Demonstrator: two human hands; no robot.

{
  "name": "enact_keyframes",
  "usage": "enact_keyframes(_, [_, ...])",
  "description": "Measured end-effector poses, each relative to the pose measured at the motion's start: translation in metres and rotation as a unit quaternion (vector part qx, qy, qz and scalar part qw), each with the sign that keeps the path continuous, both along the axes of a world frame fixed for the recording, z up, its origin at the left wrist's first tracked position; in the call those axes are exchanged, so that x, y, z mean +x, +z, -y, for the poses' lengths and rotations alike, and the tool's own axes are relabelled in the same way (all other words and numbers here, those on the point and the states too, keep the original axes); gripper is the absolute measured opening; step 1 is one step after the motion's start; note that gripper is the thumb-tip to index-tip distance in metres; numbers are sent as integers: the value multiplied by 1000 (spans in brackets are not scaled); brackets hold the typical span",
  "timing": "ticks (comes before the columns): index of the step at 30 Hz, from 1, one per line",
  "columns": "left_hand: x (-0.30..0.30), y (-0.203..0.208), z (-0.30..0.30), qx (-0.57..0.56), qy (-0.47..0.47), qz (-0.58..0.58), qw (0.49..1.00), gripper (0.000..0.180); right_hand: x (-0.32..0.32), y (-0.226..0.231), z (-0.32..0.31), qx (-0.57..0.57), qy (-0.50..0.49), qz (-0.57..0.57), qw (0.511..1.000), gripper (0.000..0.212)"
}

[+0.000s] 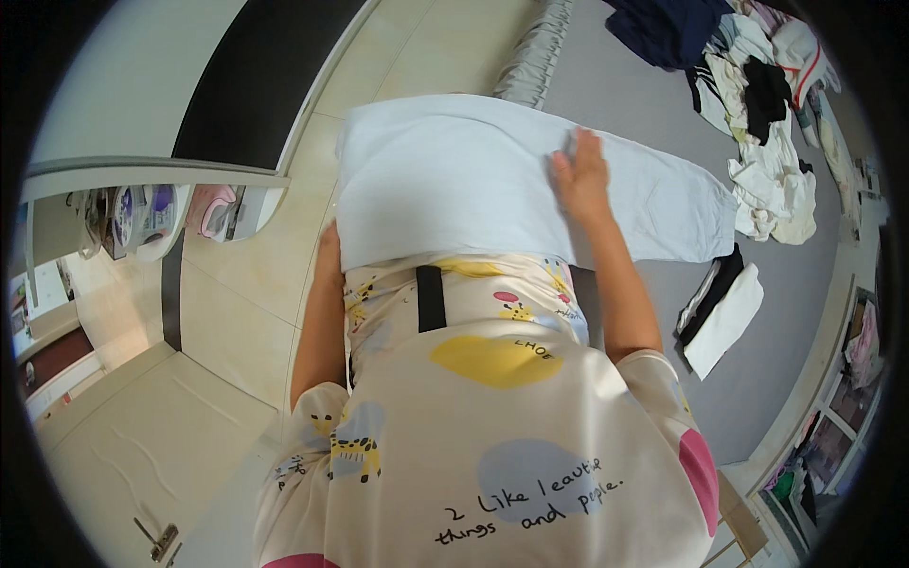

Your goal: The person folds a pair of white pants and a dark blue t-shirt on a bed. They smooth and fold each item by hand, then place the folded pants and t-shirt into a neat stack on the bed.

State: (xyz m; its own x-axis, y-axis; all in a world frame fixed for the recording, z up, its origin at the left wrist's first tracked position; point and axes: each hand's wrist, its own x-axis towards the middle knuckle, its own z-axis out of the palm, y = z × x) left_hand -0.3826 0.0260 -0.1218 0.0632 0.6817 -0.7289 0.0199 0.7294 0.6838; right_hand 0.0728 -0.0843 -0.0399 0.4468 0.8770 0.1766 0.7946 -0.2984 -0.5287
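Observation:
A pale blue-white garment (445, 180) lies spread out in front of me, wide on the left and narrowing to a gathered end (724, 227) on the right. It looks like a pair of trousers or a long-sleeved top; I cannot tell which. My right hand (582, 180) rests on its upper side, palm down, with the fingers stretched out and the thumb apart. My left hand (329, 248) is at the garment's left edge, its fingers hidden by the cloth. The garment's left part reaches past the grey bed's edge, over the tiled floor.
A grey bed (625, 104) has a ruffled edge (532, 62). White and black clothes (767, 123) are heaped at far right beside a navy garment (670, 30). Folded black and white items (724, 317) lie nearer. Shelves (237, 204) and a door (142, 445) stand left.

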Motion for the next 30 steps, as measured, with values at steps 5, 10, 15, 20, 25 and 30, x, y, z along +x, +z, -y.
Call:
enact_keyframes(5, [12, 35, 55, -133, 95, 189, 968, 53, -117, 91, -3, -29, 322, 9, 946, 53])
enact_keyframes(10, [25, 55, 42, -112, 114, 222, 962, 48, -140, 97, 14, -27, 417, 1, 909, 37])
enact_keyframes(15, [7, 44, 37, -93, 114, 298, 943, 37, -128, 94, 29, 65, 341, 35, 937, 24])
enact_keyframes(20, [-11, 34, 28, -131, 122, 333, 926, 30, -133, 105, 35, 67, 320, 58, 943, 26])
enact_keyframes(25, [-61, 1, 16, -140, 162, 441, 872, 24, -135, 105, 30, 42, 328, 72, 941, 26])
enact_keyframes(30, [-49, 85, 4, 43, 258, 324, 909, 32, -138, 136, 39, 24, 366, -40, 929, 20])
